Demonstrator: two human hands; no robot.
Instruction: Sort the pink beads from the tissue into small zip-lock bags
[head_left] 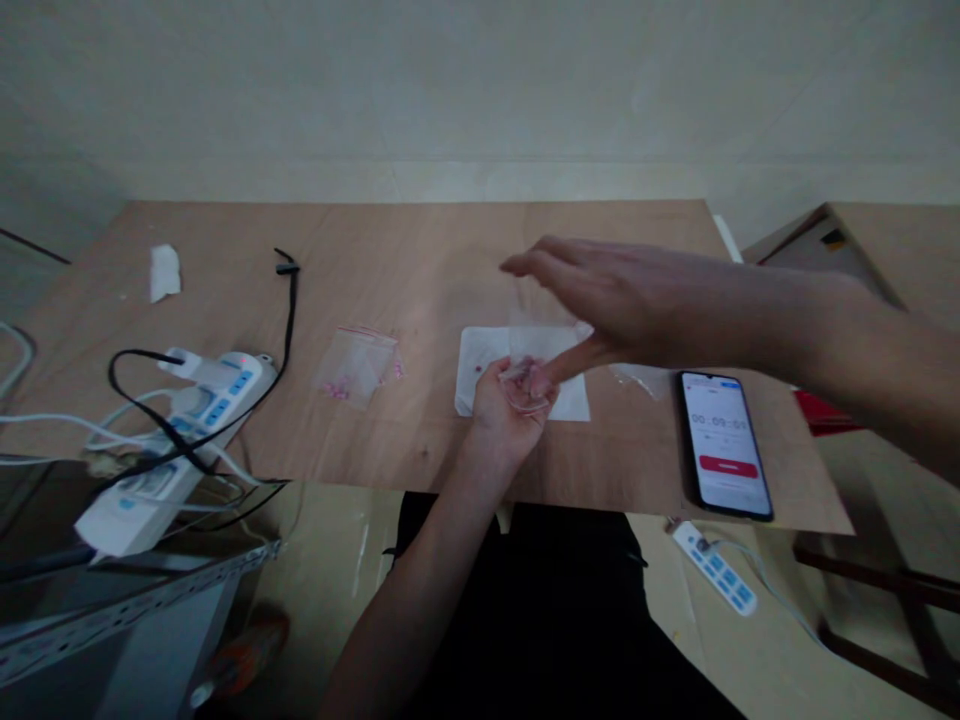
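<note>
Head view: your two hands meet over the white sheet (466, 392), at the middle of the table (420, 452)
Left hand (511, 408): turned palm up, curled about a clear bag (525, 388) and supporting it from below
Right hand (600, 300): held above from the right, its thumb well apart from the other fingers and reaching down to the bag; whether the fingers also catch any film cannot be told
Bag: between your hands, over the near part of the sheet, its contents too blurred to count
Sheet: a small dark red speck (478, 369) lies on it, left of the bag
Packets (364, 365): on the table to your left, apart from the sheet, with pink bits (336, 389) inside; judged filled and set aside
Right-hand plastic (646, 380): lying between sheet and phone (725, 445), out of your grasp, its contents unclear
Progress: the packets appear done; the bag in hand seems part-way, since both hands attend to it; the speck appears left over
</note>
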